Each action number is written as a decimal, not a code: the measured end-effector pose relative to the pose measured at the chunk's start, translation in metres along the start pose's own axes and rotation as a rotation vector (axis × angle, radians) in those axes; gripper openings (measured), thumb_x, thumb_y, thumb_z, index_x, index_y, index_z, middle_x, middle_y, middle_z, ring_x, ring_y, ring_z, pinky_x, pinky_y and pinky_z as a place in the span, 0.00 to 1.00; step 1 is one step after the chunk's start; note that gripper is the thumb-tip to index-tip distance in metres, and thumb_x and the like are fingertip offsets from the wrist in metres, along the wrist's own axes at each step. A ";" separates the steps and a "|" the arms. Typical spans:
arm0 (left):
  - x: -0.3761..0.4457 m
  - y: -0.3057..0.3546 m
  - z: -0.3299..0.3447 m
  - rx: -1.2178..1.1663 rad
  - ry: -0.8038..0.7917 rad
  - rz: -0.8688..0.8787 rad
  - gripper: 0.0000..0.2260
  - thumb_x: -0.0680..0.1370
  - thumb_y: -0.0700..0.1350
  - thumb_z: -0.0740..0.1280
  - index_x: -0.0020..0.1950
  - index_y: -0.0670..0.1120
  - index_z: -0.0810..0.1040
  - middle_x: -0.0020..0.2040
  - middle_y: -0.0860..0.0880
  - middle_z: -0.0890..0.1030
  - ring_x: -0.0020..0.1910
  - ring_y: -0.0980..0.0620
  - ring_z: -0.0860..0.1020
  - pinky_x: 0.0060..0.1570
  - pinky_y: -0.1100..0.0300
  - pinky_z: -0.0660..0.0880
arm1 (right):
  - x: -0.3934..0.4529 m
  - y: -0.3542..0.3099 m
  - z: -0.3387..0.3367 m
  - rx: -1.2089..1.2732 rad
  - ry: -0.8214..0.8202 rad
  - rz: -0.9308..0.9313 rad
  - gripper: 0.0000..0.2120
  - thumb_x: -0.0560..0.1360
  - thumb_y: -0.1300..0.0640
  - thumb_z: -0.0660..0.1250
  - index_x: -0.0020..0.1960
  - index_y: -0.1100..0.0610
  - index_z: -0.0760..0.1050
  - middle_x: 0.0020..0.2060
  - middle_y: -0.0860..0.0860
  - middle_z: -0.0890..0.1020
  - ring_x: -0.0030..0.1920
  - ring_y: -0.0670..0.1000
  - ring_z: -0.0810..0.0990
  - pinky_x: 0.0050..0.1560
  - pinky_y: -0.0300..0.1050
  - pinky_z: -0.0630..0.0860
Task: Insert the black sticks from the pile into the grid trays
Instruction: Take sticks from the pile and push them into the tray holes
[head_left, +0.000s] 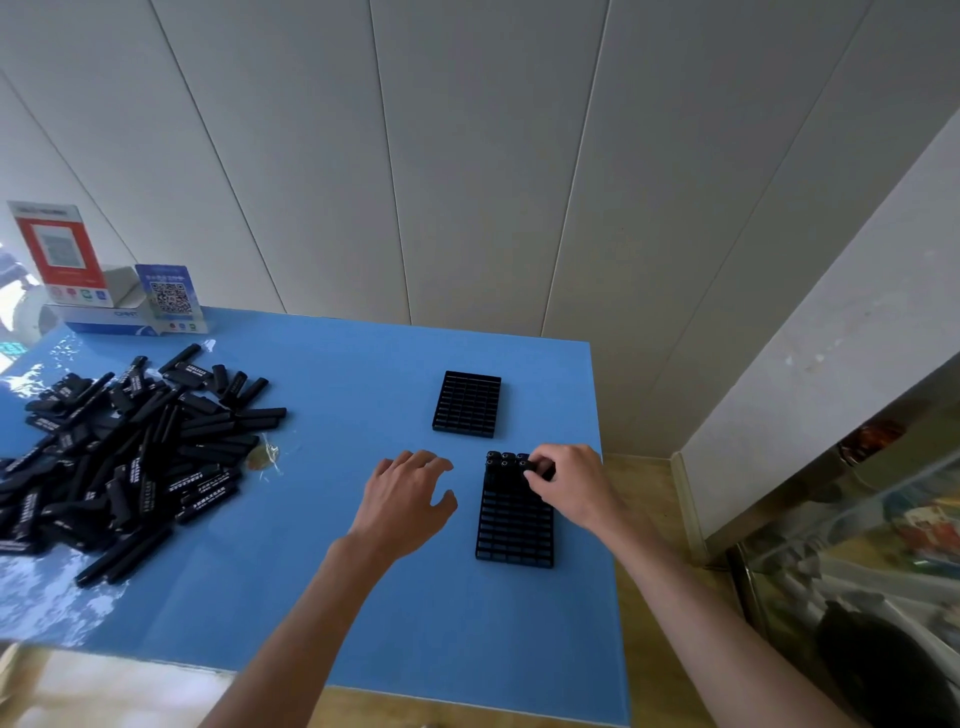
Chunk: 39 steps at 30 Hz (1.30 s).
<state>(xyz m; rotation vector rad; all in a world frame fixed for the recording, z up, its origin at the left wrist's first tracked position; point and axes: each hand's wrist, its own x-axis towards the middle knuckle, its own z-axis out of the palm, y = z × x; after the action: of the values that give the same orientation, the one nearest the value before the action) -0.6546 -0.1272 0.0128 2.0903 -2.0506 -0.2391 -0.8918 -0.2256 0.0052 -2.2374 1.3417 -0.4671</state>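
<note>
A big pile of black sticks (130, 447) lies on the left of the blue table. Two black grid trays sit at the right: the far tray (467, 403) holds nothing, while the near tray (514, 525) has several sticks (504, 461) standing upright in its far rows. My right hand (569, 483) is at the near tray's far right corner, its fingers curled and pinching a black stick there. My left hand (408, 499) hovers over the table just left of the near tray, fingers spread and relaxed, holding nothing.
The blue table (322, 597) ends at its right edge just beyond the trays. A red sign (60, 254), a blue QR-code sign (169, 296) and a white box (104, 317) stand at the back left. A crumpled clear wrapper (262, 457) lies beside the pile.
</note>
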 end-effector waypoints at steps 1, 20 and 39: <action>0.000 0.000 0.000 -0.003 -0.003 -0.003 0.20 0.81 0.56 0.62 0.72 0.52 0.74 0.69 0.56 0.76 0.67 0.54 0.73 0.68 0.57 0.65 | 0.000 0.001 0.001 -0.008 -0.009 0.003 0.03 0.75 0.55 0.73 0.48 0.54 0.83 0.38 0.45 0.85 0.38 0.45 0.81 0.46 0.44 0.80; -0.008 0.004 0.003 -0.035 -0.016 0.012 0.20 0.82 0.55 0.62 0.73 0.52 0.73 0.70 0.55 0.75 0.68 0.53 0.73 0.69 0.57 0.65 | 0.002 0.003 0.017 -0.207 -0.040 0.040 0.07 0.79 0.53 0.70 0.48 0.57 0.82 0.33 0.51 0.82 0.34 0.52 0.80 0.38 0.49 0.78; -0.001 0.036 -0.031 0.005 0.202 -0.061 0.14 0.81 0.51 0.65 0.65 0.50 0.80 0.62 0.53 0.81 0.60 0.50 0.78 0.62 0.53 0.71 | 0.003 -0.055 -0.031 -0.242 0.025 -0.164 0.14 0.83 0.49 0.60 0.62 0.52 0.79 0.55 0.47 0.80 0.50 0.51 0.81 0.48 0.46 0.77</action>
<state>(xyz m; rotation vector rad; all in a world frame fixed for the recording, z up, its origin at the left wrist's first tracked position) -0.6818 -0.1255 0.0522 2.0871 -1.8757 -0.0308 -0.8670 -0.2137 0.0620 -2.5609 1.2920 -0.4079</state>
